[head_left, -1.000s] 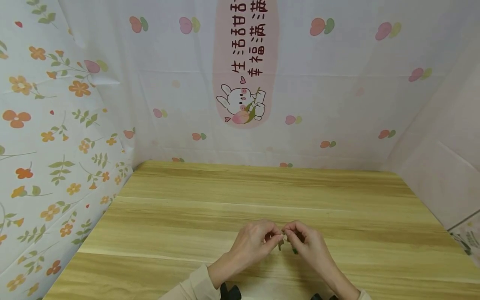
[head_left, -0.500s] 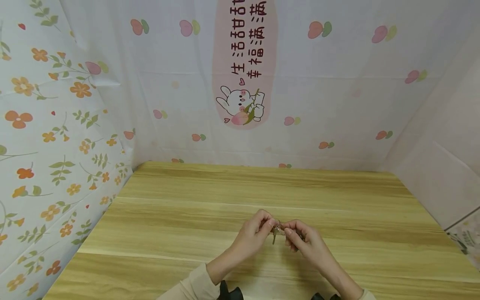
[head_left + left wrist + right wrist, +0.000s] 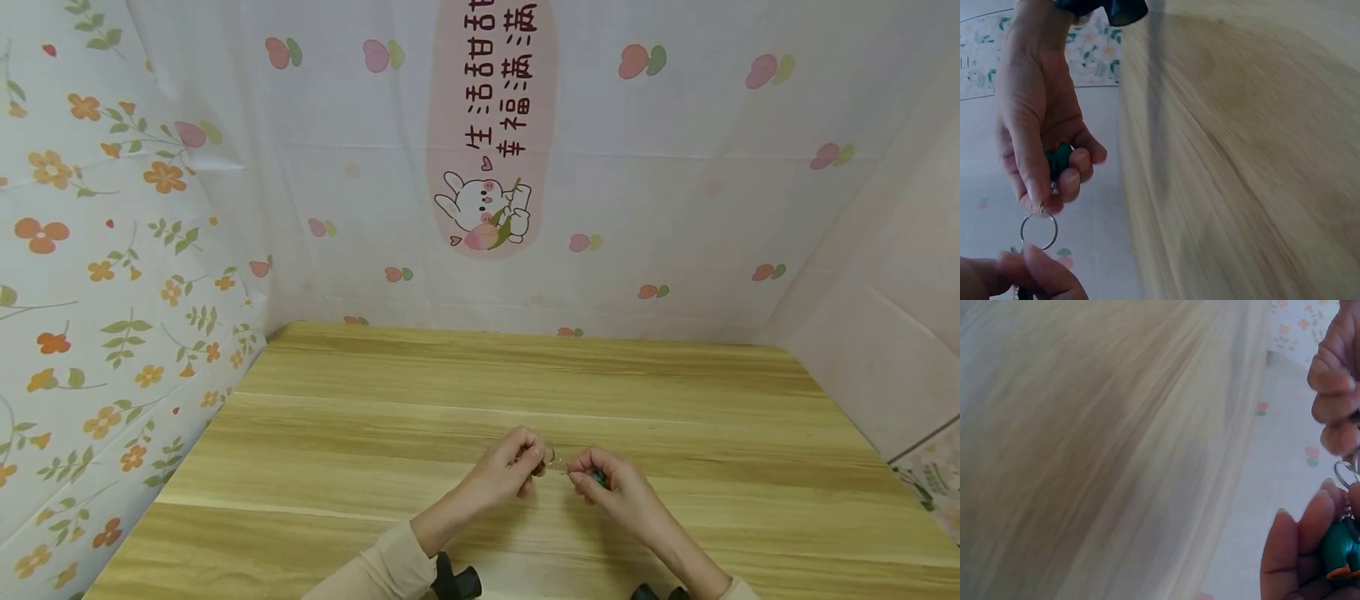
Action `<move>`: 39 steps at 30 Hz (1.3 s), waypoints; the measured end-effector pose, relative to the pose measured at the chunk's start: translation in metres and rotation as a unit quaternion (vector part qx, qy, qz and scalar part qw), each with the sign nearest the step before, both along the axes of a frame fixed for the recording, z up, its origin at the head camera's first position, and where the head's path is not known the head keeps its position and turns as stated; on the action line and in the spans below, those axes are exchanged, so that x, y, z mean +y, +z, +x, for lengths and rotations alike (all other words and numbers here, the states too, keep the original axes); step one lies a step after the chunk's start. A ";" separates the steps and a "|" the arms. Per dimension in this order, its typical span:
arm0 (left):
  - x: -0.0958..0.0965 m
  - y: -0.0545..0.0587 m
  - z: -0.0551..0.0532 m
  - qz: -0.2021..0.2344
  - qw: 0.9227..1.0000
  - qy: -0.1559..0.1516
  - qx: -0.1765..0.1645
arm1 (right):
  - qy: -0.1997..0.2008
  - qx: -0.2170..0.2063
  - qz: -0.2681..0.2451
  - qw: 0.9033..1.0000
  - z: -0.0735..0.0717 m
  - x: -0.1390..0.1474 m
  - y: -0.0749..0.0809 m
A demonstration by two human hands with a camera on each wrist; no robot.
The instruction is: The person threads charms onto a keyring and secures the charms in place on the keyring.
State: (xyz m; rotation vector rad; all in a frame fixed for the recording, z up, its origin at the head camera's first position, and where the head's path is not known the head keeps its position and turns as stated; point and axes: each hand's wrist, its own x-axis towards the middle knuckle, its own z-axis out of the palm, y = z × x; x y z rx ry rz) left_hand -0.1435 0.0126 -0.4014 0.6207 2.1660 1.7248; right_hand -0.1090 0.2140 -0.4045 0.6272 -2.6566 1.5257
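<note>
A metal key ring [image 3: 1057, 231] spans the gap between my two hands in the left wrist view. My left hand [image 3: 504, 467] pinches one side of it between thumb and index finger. Something small and dark [image 3: 538, 469] is tucked under those fingers, mostly hidden. My right hand [image 3: 618, 483] pinches the short chain at the ring's other side, fingers curled around a green charm [image 3: 1058, 159]. In the right wrist view the glossy green charm [image 3: 1340, 547] shows an orange part at its bottom. Both hands are raised above the table's near half.
The wood-grain table [image 3: 337, 417] spreads out under both hands. A white printed cloth [image 3: 337, 192] hangs behind it, and a floral cloth [image 3: 112, 333] hangs at the left. Black wrist mounts [image 3: 457, 579] sit by the wrists.
A brownish-green strip dangling between the hands earlier is no longer visible hanging there. The hands have drawn slightly apart, and the ring now shows stretched between them.
</note>
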 end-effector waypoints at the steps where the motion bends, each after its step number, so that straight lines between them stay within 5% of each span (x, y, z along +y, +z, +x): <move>1: -0.001 -0.001 -0.001 -0.011 1.000 -0.002 0.005 | 0.002 0.011 0.007 1.000 -0.001 0.001 -0.002; 8: -0.006 -0.013 -0.010 -0.107 0.992 -0.019 0.058 | -0.005 0.024 0.110 0.994 -0.005 0.007 -0.013; 18: -0.007 -0.030 -0.014 -0.216 0.966 -0.030 0.141 | 0.000 0.040 0.248 0.968 -0.005 0.002 -0.019; 31: -0.007 -0.030 -0.010 -0.287 0.940 0.007 0.183 | -0.031 0.082 0.291 0.953 -0.004 0.001 -0.022; 39: -0.008 -0.027 -0.005 -0.329 0.916 0.017 0.229 | -0.057 0.076 0.303 0.948 0.000 0.005 -0.019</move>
